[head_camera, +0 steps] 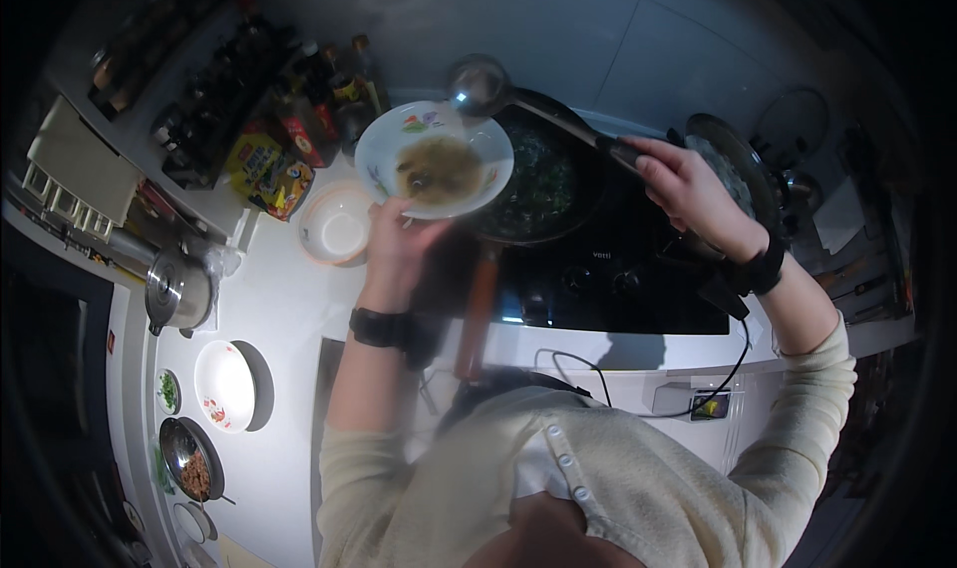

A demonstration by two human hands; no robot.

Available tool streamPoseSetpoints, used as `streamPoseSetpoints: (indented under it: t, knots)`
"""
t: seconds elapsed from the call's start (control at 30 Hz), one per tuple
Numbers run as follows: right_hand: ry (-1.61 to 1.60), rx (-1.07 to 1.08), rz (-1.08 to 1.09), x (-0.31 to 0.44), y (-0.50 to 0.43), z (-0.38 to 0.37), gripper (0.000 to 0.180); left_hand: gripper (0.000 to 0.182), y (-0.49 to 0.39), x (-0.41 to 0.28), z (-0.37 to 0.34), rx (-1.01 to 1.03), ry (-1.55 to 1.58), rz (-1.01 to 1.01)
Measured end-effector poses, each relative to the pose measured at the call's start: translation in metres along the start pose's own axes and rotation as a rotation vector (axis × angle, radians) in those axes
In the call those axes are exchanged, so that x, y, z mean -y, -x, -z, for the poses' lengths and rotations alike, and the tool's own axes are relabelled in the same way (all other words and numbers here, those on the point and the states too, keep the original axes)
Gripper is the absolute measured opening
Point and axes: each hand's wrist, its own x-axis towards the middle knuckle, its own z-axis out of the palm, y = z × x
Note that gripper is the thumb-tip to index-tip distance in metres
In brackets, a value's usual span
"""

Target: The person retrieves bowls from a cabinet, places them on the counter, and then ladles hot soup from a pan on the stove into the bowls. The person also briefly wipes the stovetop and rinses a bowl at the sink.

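Note:
My left hand (404, 242) grips the near rim of a white floral bowl (381, 134), lifted over the left edge of the stove. Brownish liquid with darker bits (441, 171) lies in its bottom. In my right hand (684, 186) is the dark handle of a metal ladle (482, 85), whose blurred head hangs at the bowl's far rim. Whether ladle and bowl touch I cannot tell. Behind and to the right of the bowl, a dark pan (538, 171) on the stove holds liquid with green pieces. The pan's wooden handle (476, 314) points towards me.
A black gas stove (605, 291) fills the middle. Left stand an orange-rimmed bowl (334, 224), a yellow seasoning packet (271, 168) and sauce bottles (329, 93). Farther left are a steel pot (178, 291), a white bowl (224, 385) and a pan of minced food (196, 474). Another pan (721, 156) sits right.

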Motion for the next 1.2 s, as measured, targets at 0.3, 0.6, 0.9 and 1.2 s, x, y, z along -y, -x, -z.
streamPoseSetpoints:
  t: [0.3, 0.6, 0.9, 1.2]
  knots:
    - [0.186, 0.013, -0.160, -0.076, -0.040, -0.029, 0.040, 0.062, 0.007, -0.016, 0.021, 0.057, -0.037, -0.060]
    - [-0.467, 0.207, -0.462, -0.076, -0.030, -0.038, 0.038, 0.057, 0.014, -0.022, 0.035, 0.006, -0.036, -0.086]
    - [-0.869, 0.244, -0.669, -0.059, -0.007, -0.001, 0.031, 0.060, 0.011, -0.022, 0.043, -0.014, -0.056, -0.095]
    - [-0.826, 0.177, -0.639, -0.021, 0.010, 0.040, 0.033, 0.062, 0.005, -0.016, 0.034, 0.019, -0.037, -0.076]
